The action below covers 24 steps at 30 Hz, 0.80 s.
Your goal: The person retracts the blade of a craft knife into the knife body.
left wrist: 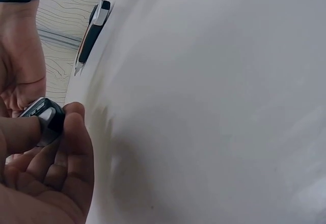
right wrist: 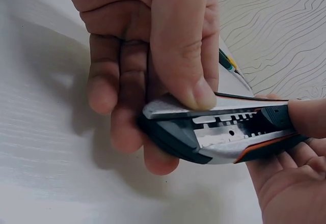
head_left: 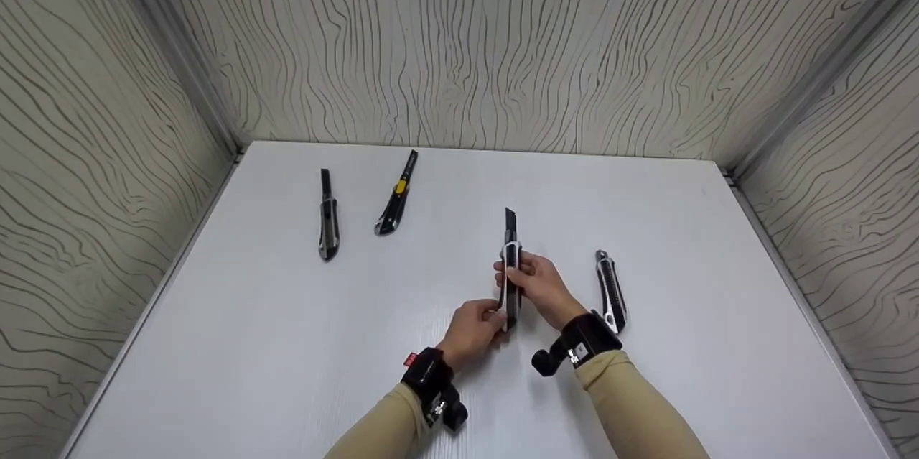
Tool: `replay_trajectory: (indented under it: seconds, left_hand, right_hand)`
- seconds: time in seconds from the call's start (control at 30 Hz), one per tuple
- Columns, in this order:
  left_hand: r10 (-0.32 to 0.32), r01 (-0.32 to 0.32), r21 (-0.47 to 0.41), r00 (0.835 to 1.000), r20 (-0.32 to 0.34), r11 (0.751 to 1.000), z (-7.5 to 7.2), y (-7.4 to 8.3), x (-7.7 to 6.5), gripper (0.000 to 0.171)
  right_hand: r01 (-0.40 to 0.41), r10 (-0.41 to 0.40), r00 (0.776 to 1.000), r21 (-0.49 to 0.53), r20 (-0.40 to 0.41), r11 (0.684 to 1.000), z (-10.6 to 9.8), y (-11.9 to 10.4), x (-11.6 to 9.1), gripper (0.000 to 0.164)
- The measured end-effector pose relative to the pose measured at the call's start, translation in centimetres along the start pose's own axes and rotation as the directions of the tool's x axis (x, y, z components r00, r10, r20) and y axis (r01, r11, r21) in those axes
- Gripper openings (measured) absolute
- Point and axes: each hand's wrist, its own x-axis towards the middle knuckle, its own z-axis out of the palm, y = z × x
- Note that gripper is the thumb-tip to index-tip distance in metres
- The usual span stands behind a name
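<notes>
The snap-off utility knife (head_left: 512,255), slightly right of centre, points its blade (head_left: 510,220) far, long axis near-to-far; the left hand (head_left: 470,330) pinches its near end, the right hand (head_left: 543,288) grips its middle.

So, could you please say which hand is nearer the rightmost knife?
Right. The right hand is just left of that knife; the left hand is farther left.

"What's in hand?"

"Cutter knife (head_left: 512,299), silver and black, orange trim. Dark blade (head_left: 510,222) extended, pointing away."

"Held how?"

"Left hand (head_left: 470,331) pinches the butt (right wrist: 173,137); right hand (head_left: 546,288) grips mid-handle, thumb (right wrist: 308,117) at slider (right wrist: 272,118)."
</notes>
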Motion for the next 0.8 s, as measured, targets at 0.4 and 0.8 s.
replay_trajectory:
  seconds: [0.4,0.8]
  left_hand:
    - [0.005,-0.005,0.010,1.000,-0.011,1.000,-0.05,-0.01,-0.04,0.019]
    - [-0.015,0.015,-0.026,1.000,-0.018,1.000,0.13,-0.55,0.22,0.019]
  right_hand:
    - [0.000,0.000,1.000,0.007,0.004,1.000,0.11,-0.08,0.07,0.042]
    - [-0.002,0.001,0.999,0.020,0.052,1.000,0.03,-0.16,-0.03,0.045]
